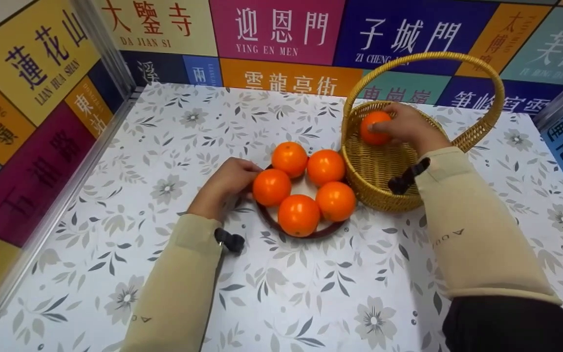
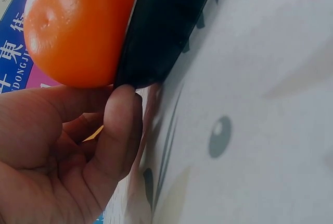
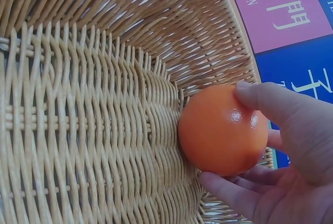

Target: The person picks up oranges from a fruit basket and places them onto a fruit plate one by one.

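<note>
Inside the wicker basket [image 1: 384, 161], my right hand [image 1: 411, 128] holds an orange [image 1: 375, 128] between thumb and fingers. The right wrist view shows this orange [image 3: 223, 130] against the woven wall near the basket's far side. My left hand [image 1: 232, 178] is at the left edge of a round, dark-rimmed plate [image 1: 306, 236]. Up close, its thumb and fingers [image 2: 120, 114] pinch the plate's dark rim [image 2: 161, 26], just below an orange [image 2: 78, 26]. Several oranges [image 1: 299, 215] sit in a ring on the plate, around its pale middle.
The basket's tall arched handle [image 1: 499, 93] rises at its right side. Plate and basket stand close together on a white cloth with grey leaves and flowers [image 1: 281, 293]. Colourful panels with lettering [image 1: 281, 34] border the table at the back and sides.
</note>
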### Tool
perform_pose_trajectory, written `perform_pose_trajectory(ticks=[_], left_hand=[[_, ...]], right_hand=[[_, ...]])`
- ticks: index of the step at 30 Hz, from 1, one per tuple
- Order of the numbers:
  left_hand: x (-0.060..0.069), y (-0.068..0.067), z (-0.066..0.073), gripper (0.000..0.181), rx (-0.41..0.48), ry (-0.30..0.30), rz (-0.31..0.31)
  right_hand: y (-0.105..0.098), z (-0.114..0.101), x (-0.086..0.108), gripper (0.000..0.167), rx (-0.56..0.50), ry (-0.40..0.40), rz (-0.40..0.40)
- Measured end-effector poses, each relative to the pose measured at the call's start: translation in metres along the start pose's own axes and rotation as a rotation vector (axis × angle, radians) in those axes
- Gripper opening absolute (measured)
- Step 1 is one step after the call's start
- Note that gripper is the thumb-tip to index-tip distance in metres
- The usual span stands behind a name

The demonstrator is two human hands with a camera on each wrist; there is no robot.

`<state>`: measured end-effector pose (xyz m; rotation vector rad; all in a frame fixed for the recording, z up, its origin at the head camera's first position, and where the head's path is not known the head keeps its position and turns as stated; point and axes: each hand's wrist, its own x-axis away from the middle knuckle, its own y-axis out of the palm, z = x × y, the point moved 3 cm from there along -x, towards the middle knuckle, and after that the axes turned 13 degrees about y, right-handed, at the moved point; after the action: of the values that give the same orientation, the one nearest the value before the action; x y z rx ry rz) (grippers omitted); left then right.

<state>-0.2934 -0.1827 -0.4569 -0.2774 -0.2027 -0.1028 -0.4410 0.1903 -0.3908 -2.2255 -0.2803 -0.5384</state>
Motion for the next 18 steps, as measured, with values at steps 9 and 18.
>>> perform_pose_trajectory(ticks=[9, 18], left_hand=[[-0.0008, -0.0004, -0.0018, 0.019, 0.018, -0.024, 0.01], [-0.0008, 0.0005, -0.002, 0.019, 0.055, -0.032, 0.011]], right_hand=[[0.0015, -0.0013, 0.0019, 0.064, 0.014, -0.025, 0.002], [0.005, -0.0039, 0.0042, 0.067, 0.03, -0.044, -0.063]])
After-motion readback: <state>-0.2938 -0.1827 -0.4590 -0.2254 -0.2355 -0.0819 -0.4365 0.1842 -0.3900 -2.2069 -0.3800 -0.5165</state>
